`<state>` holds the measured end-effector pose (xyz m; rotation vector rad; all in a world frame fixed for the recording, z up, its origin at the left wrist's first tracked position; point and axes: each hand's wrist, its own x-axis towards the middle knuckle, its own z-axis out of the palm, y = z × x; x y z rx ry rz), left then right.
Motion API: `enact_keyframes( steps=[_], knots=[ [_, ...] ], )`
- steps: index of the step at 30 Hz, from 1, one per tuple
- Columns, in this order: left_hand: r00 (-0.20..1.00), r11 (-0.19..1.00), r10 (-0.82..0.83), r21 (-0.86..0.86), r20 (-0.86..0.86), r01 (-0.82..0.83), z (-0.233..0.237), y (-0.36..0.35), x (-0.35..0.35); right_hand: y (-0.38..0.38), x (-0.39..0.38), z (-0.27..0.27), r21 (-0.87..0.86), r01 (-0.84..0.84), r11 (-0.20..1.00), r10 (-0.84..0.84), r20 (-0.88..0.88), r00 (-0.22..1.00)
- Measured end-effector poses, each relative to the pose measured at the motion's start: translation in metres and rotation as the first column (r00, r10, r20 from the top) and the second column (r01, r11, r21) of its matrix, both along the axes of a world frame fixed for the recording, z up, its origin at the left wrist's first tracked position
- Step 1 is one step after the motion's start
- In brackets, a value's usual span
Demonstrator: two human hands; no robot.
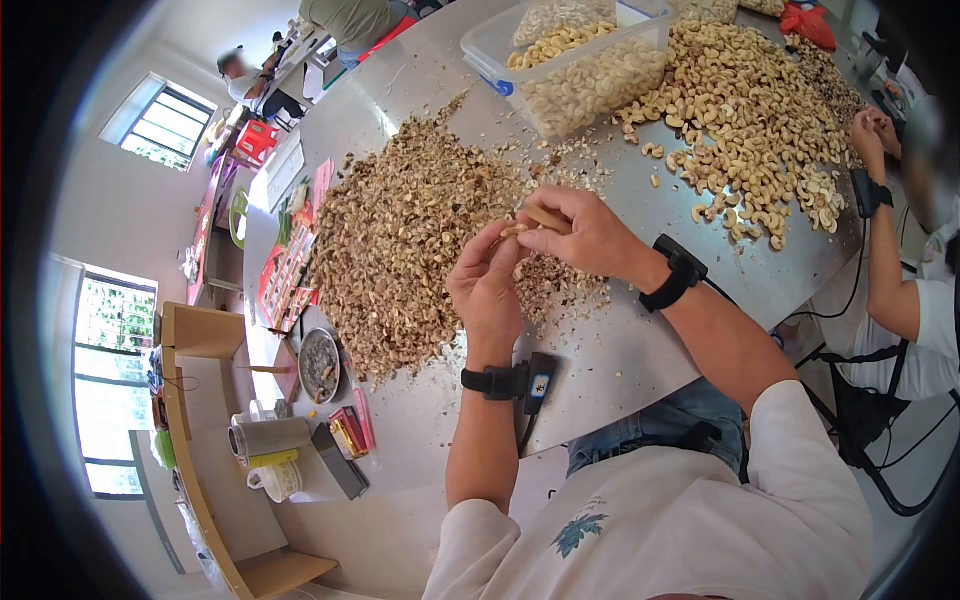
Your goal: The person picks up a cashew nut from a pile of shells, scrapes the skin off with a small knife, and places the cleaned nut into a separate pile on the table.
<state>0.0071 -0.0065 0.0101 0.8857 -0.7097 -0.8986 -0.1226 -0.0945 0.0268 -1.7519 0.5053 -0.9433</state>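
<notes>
Both of my hands meet over the near right edge of a large heap of small brown nut pieces (400,240). Between the fingertips of my left hand (488,285) is a small pale nut piece (514,231). My right hand (583,235) is closed round a short tan stick-like tool (546,219), its tip close to the nut piece. Each wrist wears a black strap with a small device. Beyond my hands, a clear plastic box (570,80) holds pale cashews, and a pile of cashews (745,120) lies to its right.
The metal table (640,350) also bears a round metal dish (320,366), a roll (270,437), a white mug (276,480) and small packets (348,432) at left. A co-worker's hands (875,140) are at the far right. Other people sit at the back.
</notes>
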Motion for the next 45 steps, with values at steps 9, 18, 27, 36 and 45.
enact_keyframes(
  steps=[9,18,27,36,45],
  knots=[
    [0.932,0.990,0.105,0.048,0.347,-0.129,-0.003,0.002,0.000,-0.009,-0.001,-0.014,0.101,-0.038,0.994,0.047,-0.088,0.995],
    [0.969,0.997,-0.008,0.071,0.246,-0.010,-0.002,0.002,-0.001,-0.001,-0.001,-0.011,0.058,0.020,0.998,-0.018,-0.032,0.999],
    [0.975,0.996,-0.058,0.080,0.215,0.042,-0.015,0.000,0.003,0.009,-0.001,-0.002,-0.184,0.133,0.974,-0.152,-0.094,0.984],
    [0.985,0.987,-0.085,0.151,0.149,0.062,-0.011,0.002,0.002,0.009,0.006,-0.017,-0.068,0.187,0.980,-0.187,0.017,0.982],
    [0.988,0.984,-0.037,0.175,0.150,0.010,-0.017,0.000,-0.003,0.015,0.010,-0.021,-0.019,0.276,0.961,-0.277,-0.015,0.961]
  ],
)
